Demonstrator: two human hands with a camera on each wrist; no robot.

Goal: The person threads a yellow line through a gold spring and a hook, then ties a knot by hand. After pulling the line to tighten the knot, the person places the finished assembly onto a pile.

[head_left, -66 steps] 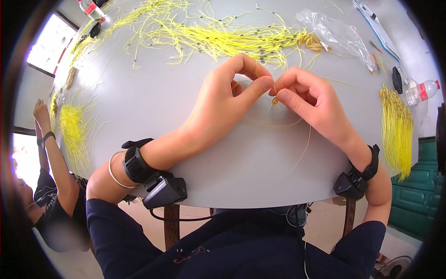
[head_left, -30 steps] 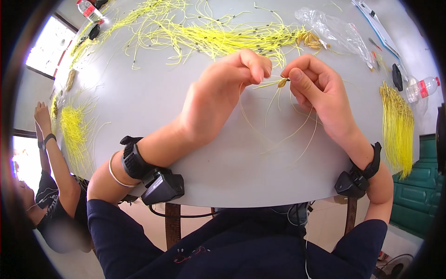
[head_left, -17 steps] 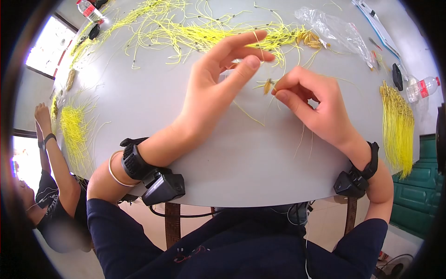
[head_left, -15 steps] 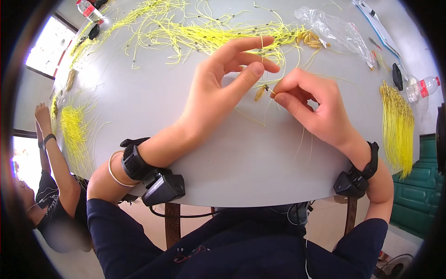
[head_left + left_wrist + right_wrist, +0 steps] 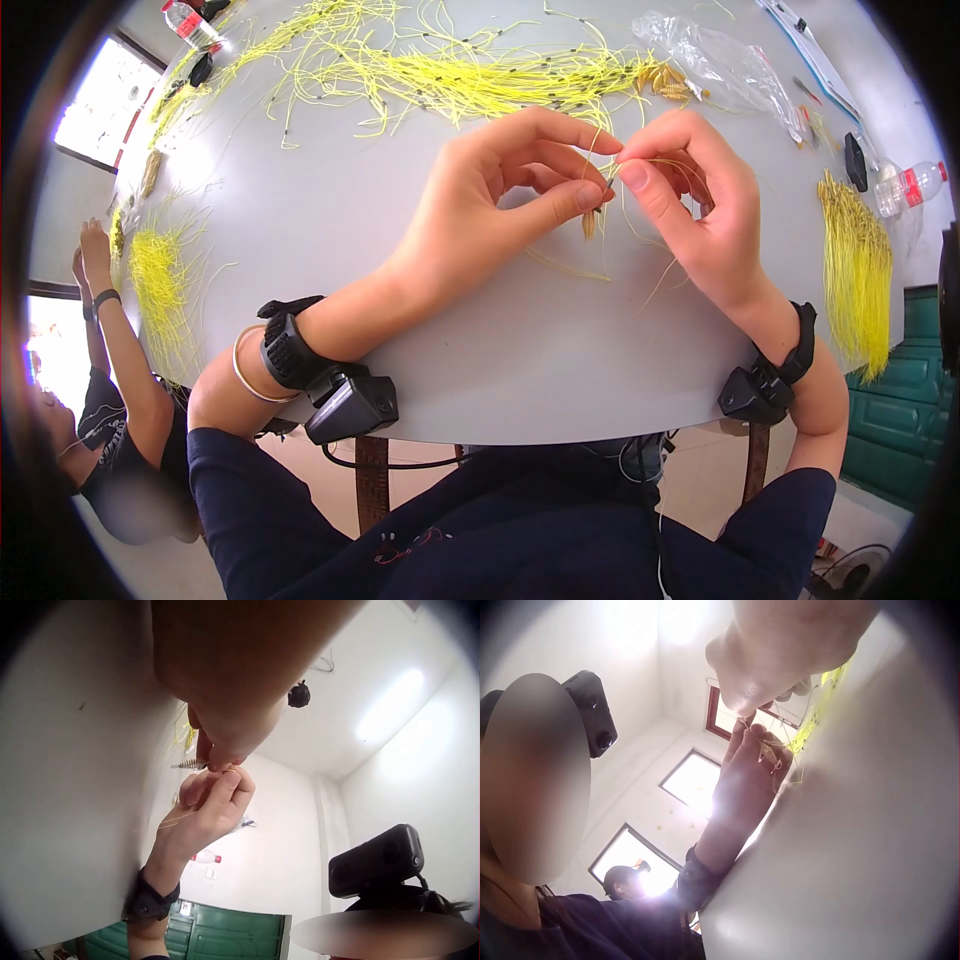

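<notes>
On the near side of the yellow string pile, the little gold spring has moved into the pinch of the left hand, while the right hand pinches thin string, so the string part seems under way.

Grey table; far-side yellow cords beside a clear bag; yellow bundle at right
</notes>
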